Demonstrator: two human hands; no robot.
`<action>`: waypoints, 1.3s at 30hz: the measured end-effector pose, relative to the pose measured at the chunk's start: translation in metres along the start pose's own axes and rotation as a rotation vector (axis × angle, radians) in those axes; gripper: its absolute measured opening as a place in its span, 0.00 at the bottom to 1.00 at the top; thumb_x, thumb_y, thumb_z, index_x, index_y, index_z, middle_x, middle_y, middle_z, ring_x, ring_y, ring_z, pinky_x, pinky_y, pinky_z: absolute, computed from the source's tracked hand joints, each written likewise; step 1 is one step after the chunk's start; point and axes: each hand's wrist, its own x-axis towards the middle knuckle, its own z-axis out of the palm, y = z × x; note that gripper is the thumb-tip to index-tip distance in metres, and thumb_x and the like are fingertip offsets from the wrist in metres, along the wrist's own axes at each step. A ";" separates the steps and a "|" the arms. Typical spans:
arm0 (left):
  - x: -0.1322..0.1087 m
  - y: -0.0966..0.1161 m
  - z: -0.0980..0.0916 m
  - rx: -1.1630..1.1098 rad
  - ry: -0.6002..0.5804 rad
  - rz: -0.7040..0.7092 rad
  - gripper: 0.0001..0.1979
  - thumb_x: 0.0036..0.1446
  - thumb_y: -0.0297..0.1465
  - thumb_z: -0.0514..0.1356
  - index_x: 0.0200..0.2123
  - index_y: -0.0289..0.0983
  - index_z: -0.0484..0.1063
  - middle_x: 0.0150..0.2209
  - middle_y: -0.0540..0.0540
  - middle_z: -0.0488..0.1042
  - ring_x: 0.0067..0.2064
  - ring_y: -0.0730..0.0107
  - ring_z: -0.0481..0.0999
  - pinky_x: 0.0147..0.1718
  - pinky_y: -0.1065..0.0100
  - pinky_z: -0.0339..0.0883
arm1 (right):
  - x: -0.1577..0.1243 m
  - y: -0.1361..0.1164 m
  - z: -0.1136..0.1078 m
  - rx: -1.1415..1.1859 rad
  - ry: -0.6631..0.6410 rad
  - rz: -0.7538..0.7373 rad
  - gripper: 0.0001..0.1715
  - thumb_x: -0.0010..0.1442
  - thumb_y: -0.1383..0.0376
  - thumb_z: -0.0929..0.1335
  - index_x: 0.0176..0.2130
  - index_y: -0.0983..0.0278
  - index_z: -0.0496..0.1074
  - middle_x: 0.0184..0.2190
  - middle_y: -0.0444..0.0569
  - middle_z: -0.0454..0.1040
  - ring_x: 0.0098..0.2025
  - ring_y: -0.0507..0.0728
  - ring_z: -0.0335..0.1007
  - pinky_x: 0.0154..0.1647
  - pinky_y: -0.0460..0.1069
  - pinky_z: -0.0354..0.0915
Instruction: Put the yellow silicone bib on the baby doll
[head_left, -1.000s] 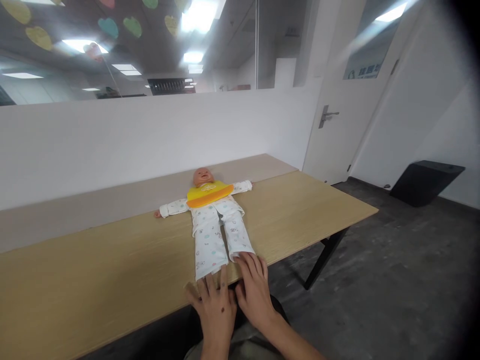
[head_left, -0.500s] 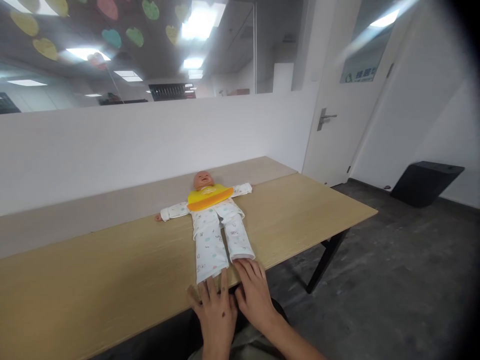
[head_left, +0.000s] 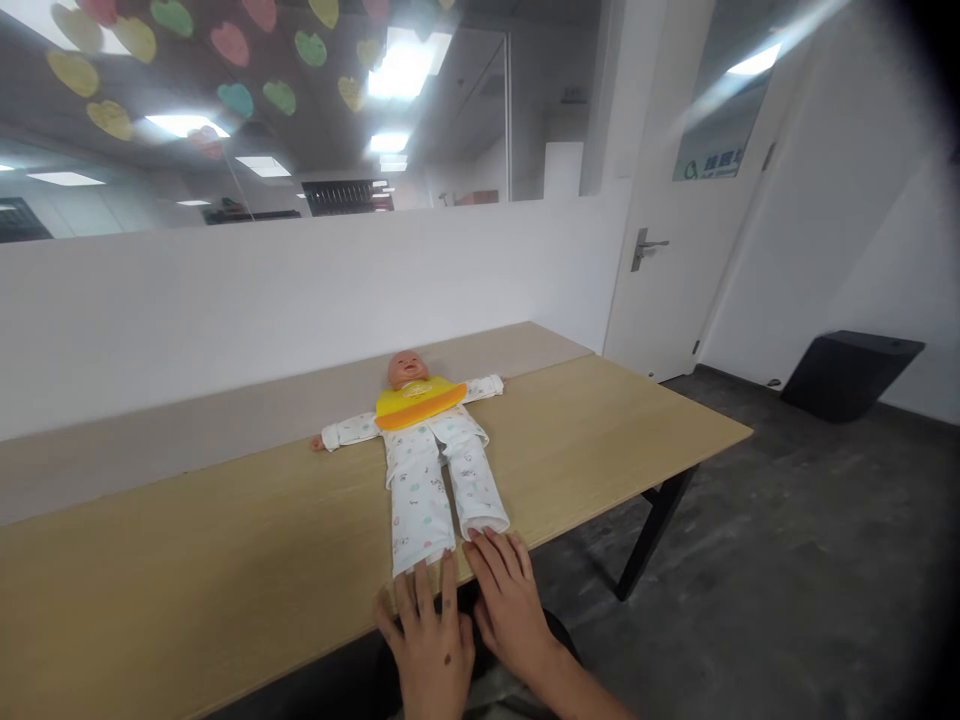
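A baby doll (head_left: 408,369) lies on its back on the wooden table, arms spread and head toward the wall. It wears white printed clothes, with trousers (head_left: 421,505) reaching toward the front edge. Across its chest is a yellow bib (head_left: 420,398) with an orange lower pocket. My left hand (head_left: 431,635) rests at the table edge, fingers spread, its tips by the cuff of the left-hand trouser leg. Beside it, my right hand (head_left: 508,592) lies with fingers stretched out near the other cuff. Neither hand holds anything; whether the fingertips touch the cloth I cannot tell.
The wooden table (head_left: 225,560) meets a grey strip (head_left: 187,410) along the white wall. A black table leg (head_left: 654,530) stands at the right. Beyond are a door (head_left: 667,290) and a black box-like object (head_left: 851,375) on the dark floor.
The view has tilted up a little, so the scene sits slightly lower. Both hands stay at the table edge by the trouser cuffs, and the doll has not moved.
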 end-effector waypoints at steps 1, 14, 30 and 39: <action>0.000 0.000 0.000 -0.006 0.002 -0.003 0.26 0.53 0.31 0.61 0.57 0.44 0.74 0.56 0.37 0.74 0.58 0.39 0.70 0.62 0.32 0.50 | 0.000 0.000 0.001 -0.002 0.003 -0.002 0.46 0.48 0.76 0.61 0.66 0.63 0.61 0.68 0.46 0.58 0.68 0.64 0.53 0.67 0.65 0.56; -0.005 0.000 0.011 0.030 -0.008 -0.011 0.27 0.52 0.31 0.60 0.57 0.48 0.74 0.57 0.38 0.74 0.58 0.37 0.69 0.62 0.31 0.50 | 0.002 0.000 0.000 -0.045 0.098 -0.038 0.43 0.48 0.76 0.61 0.63 0.63 0.63 0.67 0.45 0.61 0.67 0.61 0.53 0.70 0.59 0.43; -0.017 0.012 0.061 0.054 0.213 -0.098 0.27 0.45 0.26 0.60 0.49 0.52 0.79 0.49 0.38 0.79 0.53 0.33 0.72 0.60 0.23 0.46 | -0.002 0.017 0.025 -0.130 0.292 -0.214 0.34 0.51 0.73 0.61 0.58 0.65 0.68 0.55 0.52 0.74 0.59 0.62 0.63 0.61 0.59 0.53; -0.013 0.020 0.060 -0.087 0.254 -0.159 0.26 0.44 0.28 0.60 0.48 0.48 0.80 0.48 0.37 0.79 0.53 0.37 0.72 0.61 0.24 0.39 | -0.009 0.024 0.028 -0.216 0.242 -0.244 0.31 0.56 0.72 0.62 0.59 0.64 0.68 0.57 0.51 0.73 0.60 0.62 0.63 0.62 0.59 0.51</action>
